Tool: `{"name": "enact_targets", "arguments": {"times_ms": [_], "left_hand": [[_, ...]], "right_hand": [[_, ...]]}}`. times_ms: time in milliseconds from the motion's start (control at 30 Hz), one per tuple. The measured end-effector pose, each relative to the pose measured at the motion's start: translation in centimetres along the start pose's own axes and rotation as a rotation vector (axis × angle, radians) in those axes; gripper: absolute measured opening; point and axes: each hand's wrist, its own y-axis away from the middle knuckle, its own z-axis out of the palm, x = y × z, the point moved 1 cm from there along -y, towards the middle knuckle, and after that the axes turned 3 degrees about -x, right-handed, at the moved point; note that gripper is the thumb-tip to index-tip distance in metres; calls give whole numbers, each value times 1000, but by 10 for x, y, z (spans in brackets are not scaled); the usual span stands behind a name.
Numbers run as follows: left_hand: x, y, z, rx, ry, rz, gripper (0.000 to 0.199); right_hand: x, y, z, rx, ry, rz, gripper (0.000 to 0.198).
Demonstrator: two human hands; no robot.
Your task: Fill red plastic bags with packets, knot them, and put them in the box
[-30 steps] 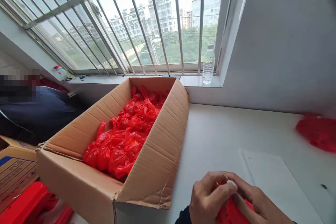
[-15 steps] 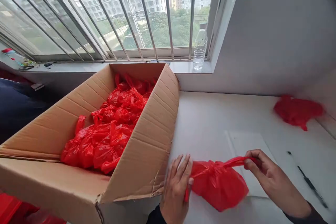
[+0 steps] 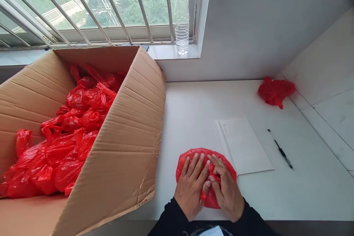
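Note:
A red plastic bag (image 3: pixel 190 153), tied and bulging, rests on the white table close to its front edge. Both of my hands press on it from above. My left hand (image 3: pixel 192 184) lies flat over its left part, fingers stretched out, with a small red end of plastic showing by the thumb. On the right part, my right hand (image 3: pixel 225 188) has its fingers bent and the thumb curled in, with a twist of the red plastic between them. What is inside the bag is hidden.
Left stands an open cardboard box (image 3: pixel 132 129) with several tied red bags (image 3: pixel 72 147). A white sheet (image 3: pixel 246 147) and a pen (image 3: pixel 282 151) lie to the right. Another red bag (image 3: pixel 276 91) sits in the far corner. A clear bottle (image 3: pixel 181 22) stands on the sill.
My right hand has let the stretched bag end down and come left onto the bag. My left hand now lies on top instead of beside it. The view has turned right and downward.

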Motion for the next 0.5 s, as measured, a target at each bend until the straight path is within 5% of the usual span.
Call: {"name": "enact_targets", "arguments": {"times_ms": [233,367,500], "left_hand": [[5,-1,7,16,-5,-39,59],[1,8,-10,80,36,-125,60],[-11,28,-25,247,13,-329,58]], "right_hand": [[11,0,9,-33,-12,84,18],[11,-6,-21,88,-262,263,21],[30,-7,-55,283,-277,463,31]]}}
